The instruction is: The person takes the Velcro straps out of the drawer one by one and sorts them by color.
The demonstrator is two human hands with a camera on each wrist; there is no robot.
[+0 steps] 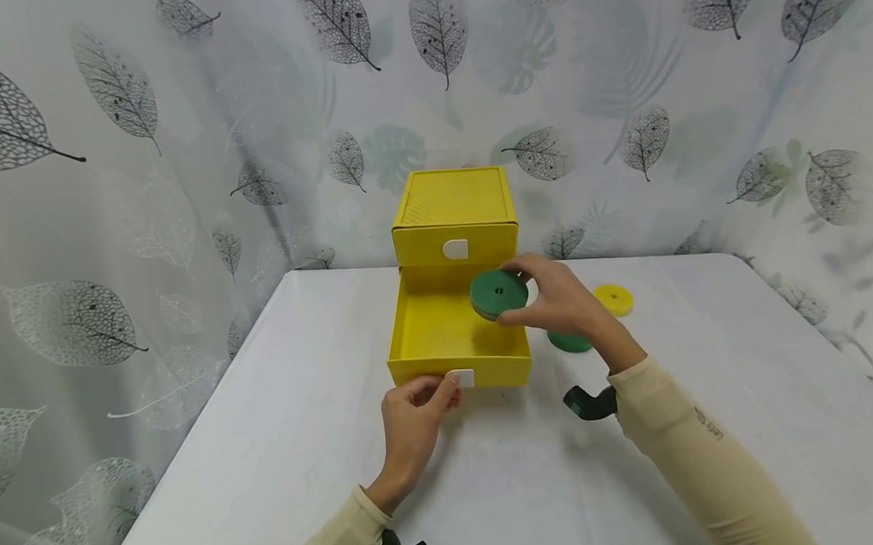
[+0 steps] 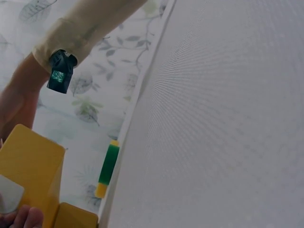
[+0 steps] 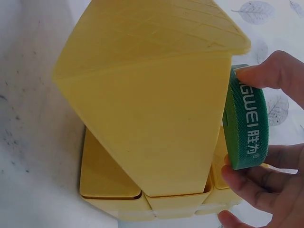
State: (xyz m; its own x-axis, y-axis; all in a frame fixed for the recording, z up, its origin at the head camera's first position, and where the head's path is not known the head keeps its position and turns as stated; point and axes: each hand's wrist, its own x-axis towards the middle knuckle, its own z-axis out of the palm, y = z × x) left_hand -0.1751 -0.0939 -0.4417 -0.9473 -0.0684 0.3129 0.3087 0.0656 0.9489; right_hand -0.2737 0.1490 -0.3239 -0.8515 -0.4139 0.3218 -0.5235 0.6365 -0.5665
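Note:
My right hand [image 1: 556, 299] grips a green roll of woven tape [image 1: 498, 292], thumb on one side and fingers on the other. It holds the roll above the right part of the pulled-out lower drawer [image 1: 431, 318] of a small yellow drawer box [image 1: 455, 197]. White lettering runs along the roll's edge, where the right wrist view shows the green tape [image 3: 251, 121] beside the drawer's wall. At the drawer's front, my left hand [image 1: 412, 426] pinches the white pull tab [image 1: 463, 378]. In the left wrist view only a few left fingertips [image 2: 31, 218] appear under the tab.
Right of the drawer, another green roll [image 1: 569, 342] lies on the white table [image 1: 327, 443], partly hidden by the right hand. A yellow roll [image 1: 614, 298] lies farther back. The upper drawer [image 1: 420, 247] is closed. Leaf-patterned curtains [image 1: 288, 132] hang behind the table.

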